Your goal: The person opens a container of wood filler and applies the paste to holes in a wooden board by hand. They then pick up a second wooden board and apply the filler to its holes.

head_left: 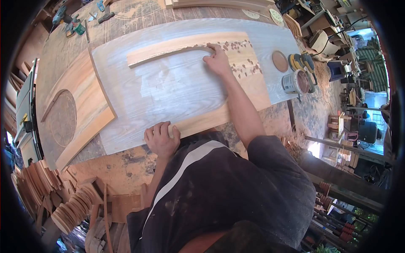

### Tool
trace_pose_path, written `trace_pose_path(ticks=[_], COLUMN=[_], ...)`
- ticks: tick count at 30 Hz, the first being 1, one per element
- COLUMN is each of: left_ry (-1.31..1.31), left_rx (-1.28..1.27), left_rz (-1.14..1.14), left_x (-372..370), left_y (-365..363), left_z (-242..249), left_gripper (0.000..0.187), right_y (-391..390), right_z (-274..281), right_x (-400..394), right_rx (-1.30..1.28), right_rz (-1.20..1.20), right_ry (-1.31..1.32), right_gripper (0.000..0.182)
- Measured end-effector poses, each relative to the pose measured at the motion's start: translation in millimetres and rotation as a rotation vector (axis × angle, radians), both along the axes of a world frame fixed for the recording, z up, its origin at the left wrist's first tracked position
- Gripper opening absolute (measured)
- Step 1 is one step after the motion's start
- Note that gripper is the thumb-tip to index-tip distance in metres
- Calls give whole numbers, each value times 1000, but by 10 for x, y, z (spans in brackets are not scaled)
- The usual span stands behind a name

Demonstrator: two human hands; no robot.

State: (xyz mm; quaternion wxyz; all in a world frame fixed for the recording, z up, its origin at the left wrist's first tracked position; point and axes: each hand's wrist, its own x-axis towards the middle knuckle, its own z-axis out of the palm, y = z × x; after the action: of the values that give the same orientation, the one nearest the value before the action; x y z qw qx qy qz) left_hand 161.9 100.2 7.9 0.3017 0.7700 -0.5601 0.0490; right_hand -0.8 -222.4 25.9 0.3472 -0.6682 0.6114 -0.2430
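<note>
A U-shaped light wood panel (249, 90) with brown spots near its upper right lies on a pale grey-blue sheet (126, 101). My right hand (218, 62) is at the inner edge of the panel's upper arm, its index fingertip on the wood and its thumb apart; nothing shows in its grasp. Beside the end of the panel's lower arm, my left hand (162, 140) rests over the sheet's near edge, fingers spread and slightly bent, thumb by the wood, holding nothing visible.
Right of the panel are a round brown disc (280, 61), an open tub (296, 82) and a yellow-and-black sander (298, 62). A curved wooden frame (90, 99) lies at the left. Tools, including a green-topped one (79, 28), lie at the back left.
</note>
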Motion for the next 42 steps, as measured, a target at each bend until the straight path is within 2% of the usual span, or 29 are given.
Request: trace_pose_path(ticks=[5,10,13,17,20,23,29,31,37,42], left_ry=[0,2,-2,-4,-9,-2,-11,-14,21,42], left_rx=[2,3,-2,-3,-10,-2,-2,-4,-4,1], left_rz=[4,6,9,8,8,9,19,14,36,53], left_x=[-3,-3,-4,0,6,-2,7,8,0,-6], left_y=[-5,-5,-10,-9,-8,-4,-18,-3,2,21], left_z=[-7,-1,-12,-16,-10,9,0,-4,-37,-19], left_gripper=[19,20,19,19,19,19,18,18,21,21], right_y=[-31,-49,-15,12,-52,-235,-303,-50,283,373], right_z=[-84,27,64,86,-15,-235,-183,112,95,-22], right_x=[-90,-209,-195,-142,-120,-162,-6,194,777,1246], right_rx=[21,47,-18,37,74,6,42,174,238,246], right_rz=[57,-29,-7,12,17,-22,6,45,359,462], right_ry=[17,-79,2,-25,-51,-164,-164,-310,-375,-293], right_gripper=[61,60,60,59,62,64,68,66,65,69])
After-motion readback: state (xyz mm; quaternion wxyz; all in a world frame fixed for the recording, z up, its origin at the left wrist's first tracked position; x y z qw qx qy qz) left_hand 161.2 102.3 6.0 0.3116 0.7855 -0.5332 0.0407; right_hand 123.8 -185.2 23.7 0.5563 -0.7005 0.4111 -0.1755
